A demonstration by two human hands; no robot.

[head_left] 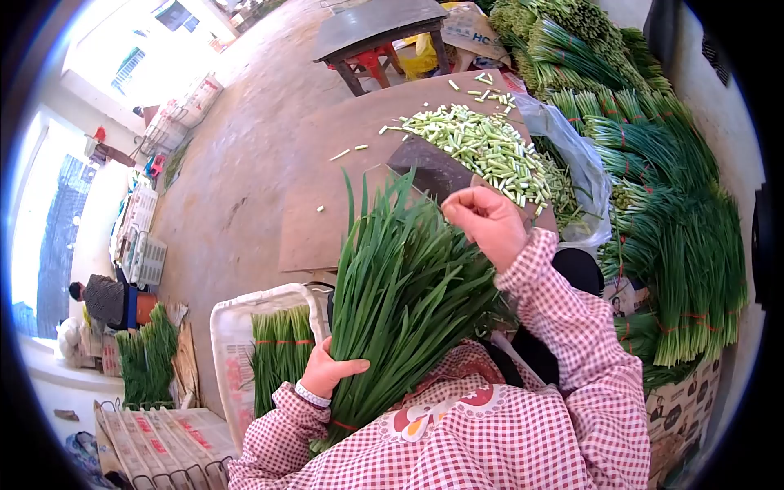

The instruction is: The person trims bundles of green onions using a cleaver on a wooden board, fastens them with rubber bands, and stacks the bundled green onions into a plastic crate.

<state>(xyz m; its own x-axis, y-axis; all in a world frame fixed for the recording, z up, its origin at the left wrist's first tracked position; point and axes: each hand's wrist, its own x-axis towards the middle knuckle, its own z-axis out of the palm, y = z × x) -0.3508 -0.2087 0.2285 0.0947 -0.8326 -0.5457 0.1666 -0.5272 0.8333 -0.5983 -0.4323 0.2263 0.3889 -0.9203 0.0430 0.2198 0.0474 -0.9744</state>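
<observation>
A large bunch of long green garlic chives point(404, 286) lies slantwise across my lap, leaf tips pointing away from me. My left hand point(331, 371) grips it on the left side, thumb across the leaves. Below that hand a red band point(343, 425) goes round the stems. Beyond the bunch's upper right, my right hand point(490, 224) is raised with its fingers pinched together; whatever is between them is too small to make out. Just past it, cut pale-green stem pieces point(490, 151) lie heaped on a brown board point(314, 233), beside a dark flat surface point(433, 166).
Banded bundles of chives point(686, 245) are stacked along the right wall. A white basket point(220, 351) with more bundles stands at my left. Clear plastic point(592, 180) hangs at the board's right edge. A dark table point(376, 28) stands ahead; another person point(106, 302) is far left.
</observation>
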